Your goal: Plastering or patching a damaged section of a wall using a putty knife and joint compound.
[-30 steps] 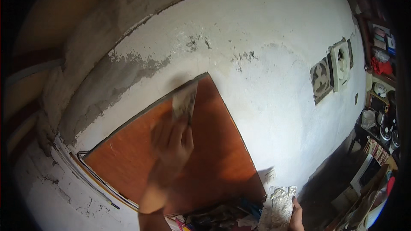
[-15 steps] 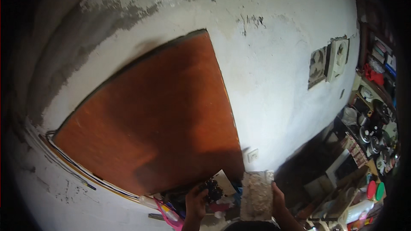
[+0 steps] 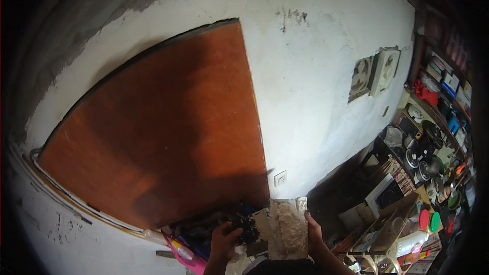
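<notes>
My left hand (image 3: 224, 240) is closed on a thin pale scraper plate (image 3: 263, 225) with a dark, blotchy part near the fingers. The plate's right end meets or overlaps the left edge of a rectangular board (image 3: 276, 247) in my right hand (image 3: 315, 234). Lumpy beige-grey paste (image 3: 291, 224) covers much of the board's face. My right fingers wrap its right side, with the thumb near the upper right corner. Both hands are low in the picture, in front of the orange-brown panel (image 3: 168, 137) and the white wall (image 3: 305, 97).
A white socket or switch (image 3: 280, 177) sits on the wall right of the panel. Cables (image 3: 91, 203) run along the panel's lower left edge. A pink plastic item (image 3: 191, 262) lies at lower left. At right stand a rack with jars (image 3: 407, 244) and cluttered shelves (image 3: 438, 142).
The scraper plate has come right, closing the gap to the pasted board. The view has shifted, so the panel, wall and shelves appear farther left and higher. Both hands keep their hold.
</notes>
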A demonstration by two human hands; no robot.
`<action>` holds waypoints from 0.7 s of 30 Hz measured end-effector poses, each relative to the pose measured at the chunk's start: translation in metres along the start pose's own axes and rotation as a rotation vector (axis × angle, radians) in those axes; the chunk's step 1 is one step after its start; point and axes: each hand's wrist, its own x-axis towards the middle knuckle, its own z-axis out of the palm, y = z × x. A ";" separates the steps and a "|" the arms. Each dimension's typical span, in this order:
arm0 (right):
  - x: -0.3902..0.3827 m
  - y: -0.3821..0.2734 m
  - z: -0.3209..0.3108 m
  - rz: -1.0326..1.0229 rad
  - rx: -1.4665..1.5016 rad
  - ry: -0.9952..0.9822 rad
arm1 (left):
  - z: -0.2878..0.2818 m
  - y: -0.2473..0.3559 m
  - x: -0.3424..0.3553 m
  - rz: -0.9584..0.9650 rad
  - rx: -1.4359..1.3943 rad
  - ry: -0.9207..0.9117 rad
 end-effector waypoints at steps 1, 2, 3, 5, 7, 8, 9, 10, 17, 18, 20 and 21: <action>-0.003 0.001 -0.002 -0.016 0.003 -0.001 | -0.001 -0.003 -0.001 -0.019 0.000 -0.020; -0.006 0.002 -0.004 -0.004 0.048 -0.003 | -0.001 -0.004 0.000 -0.038 0.000 -0.040; -0.008 0.001 -0.004 0.008 0.093 -0.007 | 0.001 -0.006 0.001 -0.035 0.003 -0.055; -0.017 0.000 0.005 -0.037 0.048 0.040 | 0.008 -0.006 -0.003 -0.098 0.016 0.053; -0.020 -0.001 0.005 -0.053 0.012 0.056 | 0.001 -0.018 0.006 -0.106 0.091 0.013; -0.022 -0.002 0.005 -0.057 0.013 0.056 | -0.002 -0.023 0.010 -0.116 0.163 -0.016; -0.023 -0.002 0.004 -0.049 0.000 0.042 | -0.005 -0.028 0.011 -0.117 0.163 -0.019; -0.025 -0.002 0.003 -0.045 -0.012 0.030 | -0.002 -0.028 0.009 -0.147 0.192 -0.065; -0.011 0.002 -0.019 -0.012 -0.004 0.068 | 0.018 -0.012 -0.005 0.021 0.707 -0.161; -0.010 0.001 -0.016 0.020 0.002 0.050 | 0.014 -0.014 -0.005 0.002 0.707 -0.167; -0.012 -0.004 -0.004 0.046 -0.022 0.054 | 0.004 -0.014 -0.002 -0.035 0.602 -0.343; -0.015 -0.003 -0.001 0.049 -0.017 0.069 | 0.002 -0.013 -0.005 -0.050 0.600 -0.347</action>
